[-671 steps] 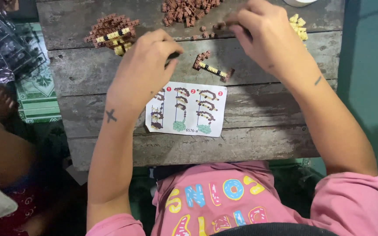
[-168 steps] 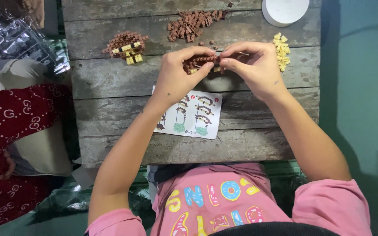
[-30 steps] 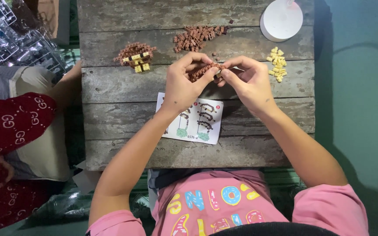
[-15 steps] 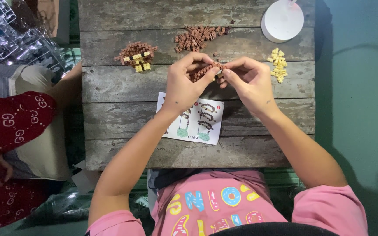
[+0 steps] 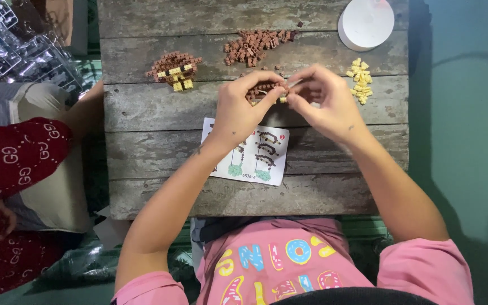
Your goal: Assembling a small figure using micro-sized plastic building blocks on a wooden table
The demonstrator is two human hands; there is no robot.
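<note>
Head view. My left hand (image 5: 243, 110) and right hand (image 5: 326, 101) meet over the table (image 5: 159, 107), fingertips pinching a small brown-and-yellow model (image 5: 264, 91) held just above the planks, beyond the sheet (image 5: 255, 155). To seat a brick well, I judge one hand should steady the model while the other presses squarely down. Both wrists are bent inward, forearms converging. Brown bricks (image 5: 255, 46) and yellow bricks (image 5: 358, 79) lie near.
</note>
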